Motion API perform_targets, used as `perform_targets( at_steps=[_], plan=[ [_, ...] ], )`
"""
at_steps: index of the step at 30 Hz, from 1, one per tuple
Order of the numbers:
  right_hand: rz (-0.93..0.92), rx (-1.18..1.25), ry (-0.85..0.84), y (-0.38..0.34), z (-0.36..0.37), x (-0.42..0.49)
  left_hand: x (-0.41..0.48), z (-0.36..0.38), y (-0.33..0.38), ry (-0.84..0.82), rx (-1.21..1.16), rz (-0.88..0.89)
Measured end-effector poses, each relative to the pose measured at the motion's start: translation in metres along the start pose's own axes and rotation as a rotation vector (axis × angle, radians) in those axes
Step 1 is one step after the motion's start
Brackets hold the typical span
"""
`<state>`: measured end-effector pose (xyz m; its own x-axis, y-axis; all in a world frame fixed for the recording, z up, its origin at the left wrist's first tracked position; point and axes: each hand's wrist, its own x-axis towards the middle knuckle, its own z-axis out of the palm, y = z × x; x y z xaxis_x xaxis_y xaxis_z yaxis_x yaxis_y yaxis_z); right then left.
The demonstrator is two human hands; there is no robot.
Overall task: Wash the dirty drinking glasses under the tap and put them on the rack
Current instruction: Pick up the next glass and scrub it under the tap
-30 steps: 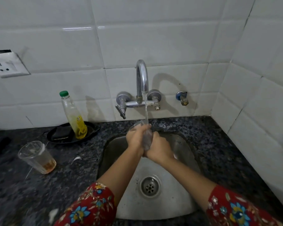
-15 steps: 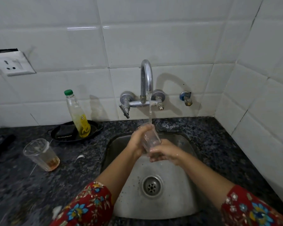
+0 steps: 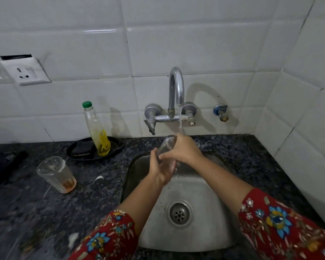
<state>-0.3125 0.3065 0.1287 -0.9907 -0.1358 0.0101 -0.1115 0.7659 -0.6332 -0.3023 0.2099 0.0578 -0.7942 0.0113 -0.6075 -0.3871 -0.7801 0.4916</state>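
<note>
- Head view: you've got the glass (image 3: 166,152) tilted now, mouth up & away toward the tap (image 3: 175,94), base down near your palm. Half a sec ago it sat more upright w/ your right hand under it.
- Left hand (image 3: 159,169) has dropped below, cupping the base; grip is wrapped round the lower part of the glass.
- Right hand (image 3: 182,149) has come over the top, fingers curled across the rim end, thumb along the side; grip is pressed on the glass too.
- Water runs from the spout & hits about where your right fingers meet the rim, all over the sink (image 3: 204,231).
- Meaning, as I judge it: you're mid-rinse, rubbing the rim/outside. This glass isn't done yet.
- Second glass (image 3: 54,174) w/ orange dregs stands on the tabletop (image 3: 36,212), left of the sink, well apart from your hands, unwashed.
- Soap bottle (image 3: 97,132) stands in the black dish (image 3: 114,147) behind it.
- No rack in view, so placing comes later. Wet glass is slippery; keep both hands on.
</note>
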Motion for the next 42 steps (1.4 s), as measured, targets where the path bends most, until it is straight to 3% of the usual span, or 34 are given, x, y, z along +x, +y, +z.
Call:
perform_targets(
  at_steps=[7,11,13,17,19,22,23,25,28,30,33,36,38,40,42],
  plan=[
    [-0.047,-0.075,0.103,0.031,0.004,-0.044,-0.005,0.014,0.0,-0.201,0.154,0.01],
    [0.018,-0.154,0.094,0.047,0.011,-0.054,0.0,0.01,-0.015,-0.044,0.242,0.124],
    [0.109,0.043,-0.003,0.052,0.012,-0.054,0.0,0.006,-0.017,-0.089,0.295,0.142],
    [0.379,1.067,-0.478,0.064,0.009,-0.061,-0.016,0.0,-0.011,-0.401,0.298,0.076],
    [0.402,1.089,-0.508,0.07,0.016,-0.064,-0.021,-0.001,-0.012,-0.442,0.36,0.116],
    [0.287,0.613,-0.226,0.068,0.033,-0.062,-0.021,0.004,-0.022,-0.25,0.582,0.302],
    [0.274,0.577,-0.172,0.067,0.035,-0.062,-0.02,0.006,-0.024,-0.22,0.611,0.345],
    [0.261,0.733,-0.246,0.066,0.031,-0.062,-0.021,0.007,-0.019,-0.301,0.616,0.336],
    [0.303,1.104,-0.531,0.064,0.019,-0.065,-0.024,0.001,-0.004,-0.573,0.601,0.137],
    [0.329,1.165,-0.591,0.065,0.016,-0.066,-0.022,-0.005,-0.001,-0.68,0.631,0.088],
    [0.25,0.861,-0.569,0.07,0.014,-0.056,-0.015,-0.007,0.004,-0.645,0.736,0.232],
    [0.023,0.438,-0.167,0.078,0.0,-0.038,-0.011,-0.005,0.017,-0.566,0.878,0.326],
    [-0.317,0.118,0.057,0.075,-0.011,-0.031,-0.009,-0.004,0.025,-0.563,0.98,0.353],
    [-0.69,-0.239,0.032,0.072,-0.022,-0.026,-0.005,-0.003,0.034,-0.605,1.119,0.374],
    [-0.839,-0.526,-0.147,0.072,-0.027,-0.021,-0.002,-0.002,0.037,-0.618,1.253,0.422]
  ],
)
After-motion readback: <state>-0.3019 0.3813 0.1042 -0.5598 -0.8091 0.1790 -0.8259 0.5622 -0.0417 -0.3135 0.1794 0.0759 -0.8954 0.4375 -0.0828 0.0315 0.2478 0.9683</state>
